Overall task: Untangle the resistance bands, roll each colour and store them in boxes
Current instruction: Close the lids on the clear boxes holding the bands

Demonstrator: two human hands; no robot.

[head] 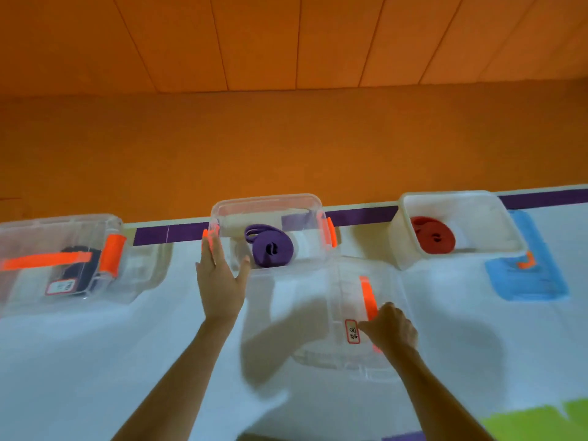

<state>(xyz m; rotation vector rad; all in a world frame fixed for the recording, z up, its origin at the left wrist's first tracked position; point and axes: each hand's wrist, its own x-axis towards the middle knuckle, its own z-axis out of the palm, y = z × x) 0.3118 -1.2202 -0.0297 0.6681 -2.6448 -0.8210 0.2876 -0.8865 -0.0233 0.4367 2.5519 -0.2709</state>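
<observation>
My right hand (389,329) curls round the clear lid (346,291), which lies flat on the table (95,361) just in front of the middle box (267,198) holding the rolled purple band (272,246). My left hand (219,275), fingers straight, presses that box's left wall. I judge the lid must travel forward and slightly left.

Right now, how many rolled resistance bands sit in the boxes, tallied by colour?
purple band: 1
red band: 1
dark band: 1, seen through the closed left box; exact colour unclear
Total: 3
</observation>
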